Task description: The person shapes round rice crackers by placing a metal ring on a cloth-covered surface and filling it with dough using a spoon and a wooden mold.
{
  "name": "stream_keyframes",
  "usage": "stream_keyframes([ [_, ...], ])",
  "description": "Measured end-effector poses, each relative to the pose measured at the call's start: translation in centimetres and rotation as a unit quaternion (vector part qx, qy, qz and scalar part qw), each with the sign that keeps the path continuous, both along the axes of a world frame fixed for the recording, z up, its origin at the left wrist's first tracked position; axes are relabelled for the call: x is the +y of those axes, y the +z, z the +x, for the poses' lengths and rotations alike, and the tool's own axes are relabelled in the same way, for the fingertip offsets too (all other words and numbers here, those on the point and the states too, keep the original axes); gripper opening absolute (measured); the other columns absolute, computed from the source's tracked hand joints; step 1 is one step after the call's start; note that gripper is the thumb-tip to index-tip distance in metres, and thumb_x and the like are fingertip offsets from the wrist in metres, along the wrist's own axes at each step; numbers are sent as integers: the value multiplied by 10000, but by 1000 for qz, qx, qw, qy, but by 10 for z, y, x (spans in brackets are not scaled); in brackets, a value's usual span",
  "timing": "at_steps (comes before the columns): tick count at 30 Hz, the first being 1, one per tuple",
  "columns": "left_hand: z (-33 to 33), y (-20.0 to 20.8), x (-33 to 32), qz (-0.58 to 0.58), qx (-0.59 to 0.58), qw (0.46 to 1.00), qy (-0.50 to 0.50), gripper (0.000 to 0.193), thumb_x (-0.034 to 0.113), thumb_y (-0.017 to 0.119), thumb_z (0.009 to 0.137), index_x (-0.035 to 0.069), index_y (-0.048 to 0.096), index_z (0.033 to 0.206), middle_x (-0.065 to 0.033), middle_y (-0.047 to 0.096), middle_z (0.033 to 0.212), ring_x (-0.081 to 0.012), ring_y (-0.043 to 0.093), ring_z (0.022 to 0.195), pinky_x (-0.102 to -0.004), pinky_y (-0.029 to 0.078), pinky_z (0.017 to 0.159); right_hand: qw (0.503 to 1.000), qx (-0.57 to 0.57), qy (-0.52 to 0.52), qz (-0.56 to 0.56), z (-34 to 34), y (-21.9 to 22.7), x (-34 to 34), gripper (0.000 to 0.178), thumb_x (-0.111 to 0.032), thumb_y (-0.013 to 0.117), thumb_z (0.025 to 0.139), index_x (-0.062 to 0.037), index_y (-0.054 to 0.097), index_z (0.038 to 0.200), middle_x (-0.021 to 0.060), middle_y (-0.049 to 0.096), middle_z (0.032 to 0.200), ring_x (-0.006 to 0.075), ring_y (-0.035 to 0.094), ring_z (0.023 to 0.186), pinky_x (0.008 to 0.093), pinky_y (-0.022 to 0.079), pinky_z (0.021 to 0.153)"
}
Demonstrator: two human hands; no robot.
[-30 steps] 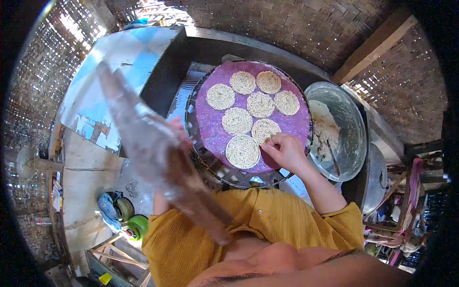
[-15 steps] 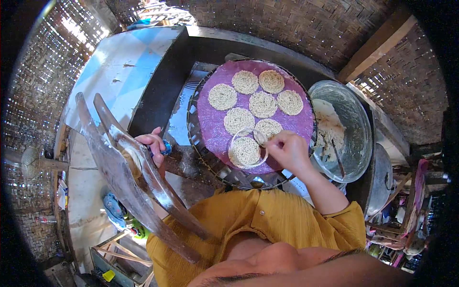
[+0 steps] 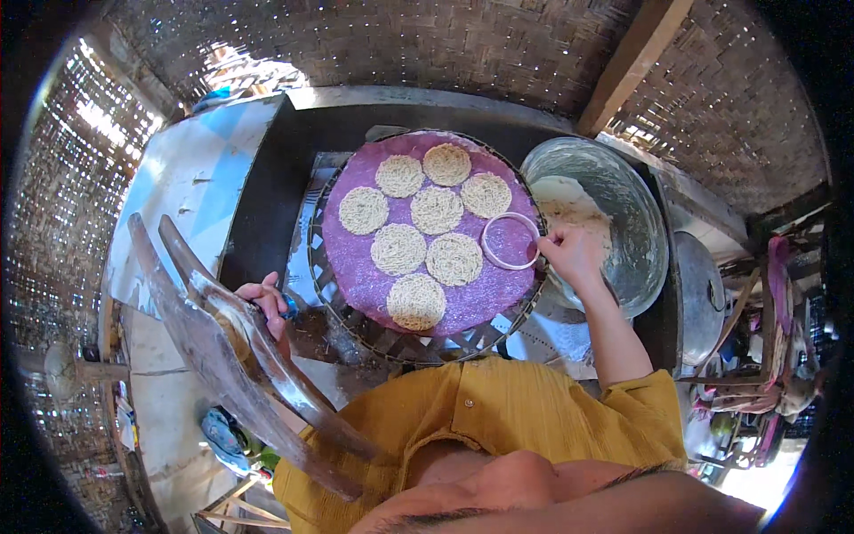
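Note:
My right hand [image 3: 576,258] is closed in a pinch on the rim of a thin pale ring [image 3: 485,242]. The ring rests on or just above bare purple cloth [image 3: 356,280] at the right side of a round woven tray [image 3: 322,296]. Several round, flat discs of squiggly pale dough strands [image 3: 415,301] lie on the cloth. At the left, my left hand [image 3: 267,305] curls against a wooden press with two long handles [image 3: 258,356], whose near ends reach my shirt. A small blue thing shows at its fingertips; part of that hand is hidden behind the wood.
Right of the tray stands a large metal basin [image 3: 654,267] with pale dough and a utensil handle inside. A metal lid [image 3: 698,294] is beyond it. A blue-and-white box-like surface [image 3: 191,187] stands at the left. Woven walls [image 3: 427,44] and a wooden post [image 3: 632,67] enclose the back.
My right hand has lifted the ring off the nearest dough disc and carried it right and away from me, onto bare cloth. My left hand stays at the press. The view has shifted.

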State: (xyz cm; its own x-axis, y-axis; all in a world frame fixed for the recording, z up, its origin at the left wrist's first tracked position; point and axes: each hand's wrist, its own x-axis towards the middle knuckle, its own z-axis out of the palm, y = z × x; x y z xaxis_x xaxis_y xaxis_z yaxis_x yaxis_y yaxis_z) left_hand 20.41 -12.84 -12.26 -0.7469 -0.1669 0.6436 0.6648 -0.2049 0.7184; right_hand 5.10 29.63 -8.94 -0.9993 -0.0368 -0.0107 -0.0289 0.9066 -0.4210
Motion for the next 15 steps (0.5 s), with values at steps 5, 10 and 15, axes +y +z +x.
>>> stream_keyframes([
  [5,4,7,-2,-52,-21,998,-15,517,228,619,766,-22,451,1187,-38,529,631,-197,522,672,-439,267,1021,1000,-3,13,1,-2,-9,-4,247,-341,587,668,-107,665,687,135,627,656,305,618,657,411,477,621],
  [10,-5,11,-14,-21,-48,985,-165,512,147,639,752,-14,428,1189,-33,527,681,-157,519,667,-394,317,974,1000,6,5,-16,4,-11,0,275,-372,595,700,-104,660,686,123,622,642,300,618,655,410,476,611],
  [15,-4,33,35,-55,-70,995,33,551,344,600,783,-37,476,1161,-65,578,690,-170,523,622,-345,385,873,999,10,25,-25,5,-12,7,326,-420,603,732,-103,660,687,112,629,681,299,614,661,396,475,602],
])
